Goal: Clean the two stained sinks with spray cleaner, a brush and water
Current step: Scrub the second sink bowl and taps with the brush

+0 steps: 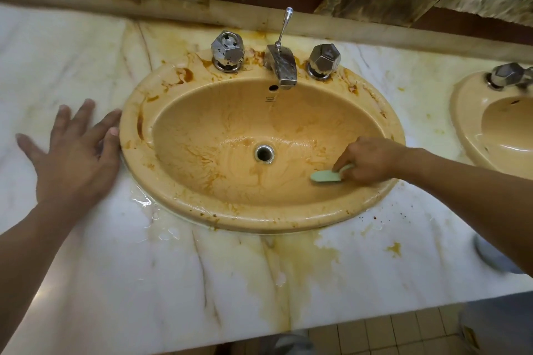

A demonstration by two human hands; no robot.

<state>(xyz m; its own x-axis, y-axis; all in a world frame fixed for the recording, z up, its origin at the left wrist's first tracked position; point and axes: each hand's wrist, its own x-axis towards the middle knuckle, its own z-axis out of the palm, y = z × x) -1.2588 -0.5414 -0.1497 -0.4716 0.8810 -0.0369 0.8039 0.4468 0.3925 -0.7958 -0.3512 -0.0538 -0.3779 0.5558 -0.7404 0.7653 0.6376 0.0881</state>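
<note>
The right hand [372,161] reaches into the near sink [138,130] from the right, its fingers curled around the handle of a pale green brush [326,176]. The brush lies on the lower right slope of the basin, bristle side down against the wet surface. Its long axis runs roughly left to right across the view. The free, rounded end points left, toward the drain [264,153], and the handle end rises slightly into the hand on the right. The brush sits well short of the drain, near the basin's front right wall.

The left hand [75,158] lies flat and palm down on the marble countertop [144,282], fingers straight and spread, holding nothing. Its forefinger tips are at the sink's left rim, touching it or just beside it.

Brown streaks run over the basin and rim, thickest at the back left. Behind the basin stand a chrome spout [281,69] with a lift rod [284,26], between a left knob [227,50] and a right knob [323,60]. Yellow stains and pooled water mark the countertop in front. A second sink [467,124] shows at the right edge.
</note>
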